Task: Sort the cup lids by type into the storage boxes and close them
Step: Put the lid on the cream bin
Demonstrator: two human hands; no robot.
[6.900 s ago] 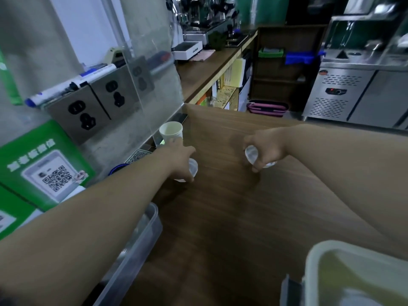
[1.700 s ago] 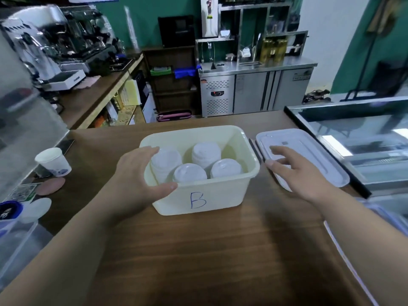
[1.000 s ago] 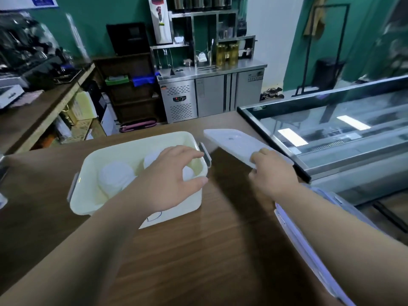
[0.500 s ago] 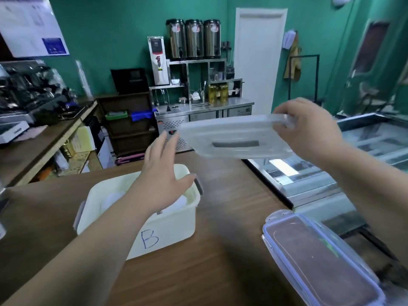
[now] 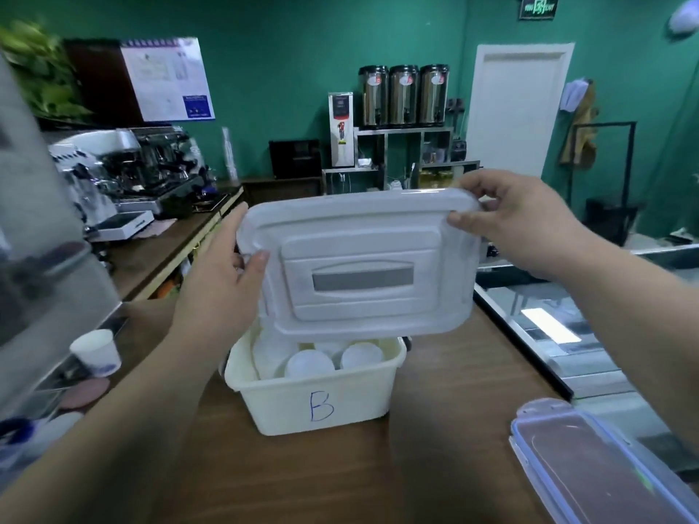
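I see the wooden counter [image 5: 435,440] across the lower frame. White box lid [image 5: 359,266] is tilted mid-frame over open cream box B [image 5: 321,406]. Left hand [image 5: 223,281] grips its left edge, right hand [image 5: 522,221] pinches the upper-right corner. White cup lids [image 5: 310,366] are inside the box.

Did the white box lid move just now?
Yes. The lid lay on the counter right of box B; now the left hand and right hand hold it above that box.

Dim, greenish indoor light, soft shadows on the desk [image 5: 435,429], motion blur at left, wide-angle bending at the edges.
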